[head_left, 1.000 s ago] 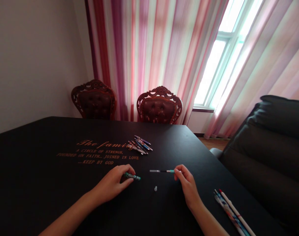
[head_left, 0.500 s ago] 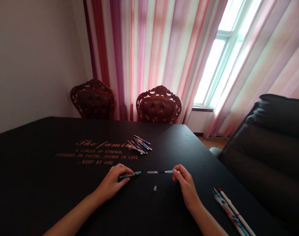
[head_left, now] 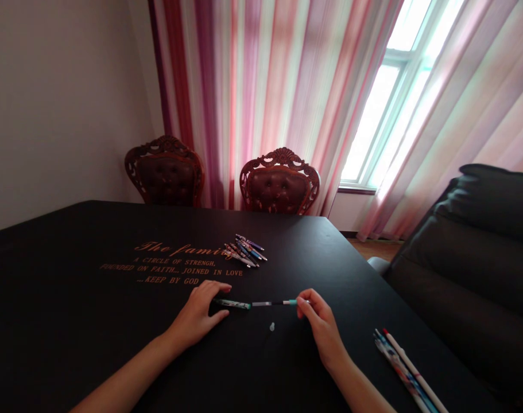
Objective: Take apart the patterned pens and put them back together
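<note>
My left hand (head_left: 200, 312) is open, thumb and fingers spread around the rear end of a green patterned pen barrel (head_left: 235, 304), which appears to lie on the dark table. My right hand (head_left: 320, 321) pinches the teal end of a pen refill (head_left: 272, 303), a thin tube part clear and part black. The refill's far end points left, close to the barrel's green end; whether they touch I cannot tell. On the table below the refill lies a small clear plastic piece (head_left: 272, 327).
A pile of several pens (head_left: 246, 250) lies further back on the black table (head_left: 72, 321), beside gold lettering. More pens (head_left: 405, 367) lie at the front right. Two carved chairs (head_left: 279, 186) stand behind the table, and a dark leather seat (head_left: 480, 246) is at the right.
My left fingers have opened off the pen barrel, which has shifted slightly right. My right hand has moved a little left with the refill, closing the gap to the barrel.
</note>
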`<state>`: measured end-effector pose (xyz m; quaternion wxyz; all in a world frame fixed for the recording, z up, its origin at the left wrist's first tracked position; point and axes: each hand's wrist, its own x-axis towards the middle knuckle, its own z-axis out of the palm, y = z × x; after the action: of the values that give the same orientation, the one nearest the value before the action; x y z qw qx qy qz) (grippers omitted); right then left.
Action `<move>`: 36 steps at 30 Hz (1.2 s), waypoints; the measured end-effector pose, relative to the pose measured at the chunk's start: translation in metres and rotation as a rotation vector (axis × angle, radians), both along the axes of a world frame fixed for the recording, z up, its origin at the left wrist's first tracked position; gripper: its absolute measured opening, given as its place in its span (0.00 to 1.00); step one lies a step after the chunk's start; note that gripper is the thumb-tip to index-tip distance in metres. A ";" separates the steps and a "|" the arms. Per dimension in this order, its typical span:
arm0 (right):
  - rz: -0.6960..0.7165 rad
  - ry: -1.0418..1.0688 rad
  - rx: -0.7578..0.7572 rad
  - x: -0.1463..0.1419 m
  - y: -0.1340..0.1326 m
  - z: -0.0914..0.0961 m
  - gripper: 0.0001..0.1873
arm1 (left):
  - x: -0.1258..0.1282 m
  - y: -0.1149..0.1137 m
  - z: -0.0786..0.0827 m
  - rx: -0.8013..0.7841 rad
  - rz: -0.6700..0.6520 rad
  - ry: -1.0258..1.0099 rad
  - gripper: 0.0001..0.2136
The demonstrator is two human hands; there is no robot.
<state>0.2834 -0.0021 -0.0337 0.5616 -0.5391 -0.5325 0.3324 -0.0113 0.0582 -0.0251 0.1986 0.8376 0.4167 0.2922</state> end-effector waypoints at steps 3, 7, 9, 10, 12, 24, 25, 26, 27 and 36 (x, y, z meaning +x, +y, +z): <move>0.001 -0.008 -0.013 0.001 0.000 -0.002 0.14 | -0.002 0.005 -0.006 -0.018 0.090 -0.029 0.20; 0.020 -0.010 -0.021 0.003 0.001 -0.006 0.14 | -0.002 0.006 -0.007 -0.031 0.117 -0.014 0.19; 0.027 -0.014 -0.023 0.004 0.000 -0.007 0.14 | -0.001 0.004 -0.006 -0.043 0.122 0.000 0.20; 0.029 -0.015 -0.023 0.004 0.000 -0.007 0.14 | -0.001 0.003 -0.005 -0.046 0.123 0.002 0.21; 0.032 -0.018 -0.022 0.004 0.000 -0.007 0.14 | 0.000 0.001 -0.003 -0.038 0.124 -0.005 0.22; 0.047 -0.051 -0.013 0.003 0.000 -0.007 0.14 | 0.002 -0.003 0.002 0.090 0.143 0.109 0.21; 0.048 -0.057 -0.013 0.003 0.000 -0.007 0.14 | 0.002 -0.004 0.002 0.092 0.142 0.100 0.21; 0.047 -0.062 -0.015 0.003 0.000 -0.007 0.14 | 0.002 -0.004 0.002 0.097 0.134 0.088 0.20; 0.046 -0.065 -0.016 0.002 0.000 -0.007 0.15 | 0.003 -0.006 0.004 0.105 0.120 0.077 0.20; 0.091 -0.076 -0.019 -0.012 -0.006 0.001 0.16 | 0.020 -0.031 0.027 0.138 -0.029 0.125 0.11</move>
<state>0.2710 -0.0080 -0.0323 0.5201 -0.5320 -0.5741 0.3419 0.0091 0.0273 0.0019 0.1181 0.8717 0.3951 0.2647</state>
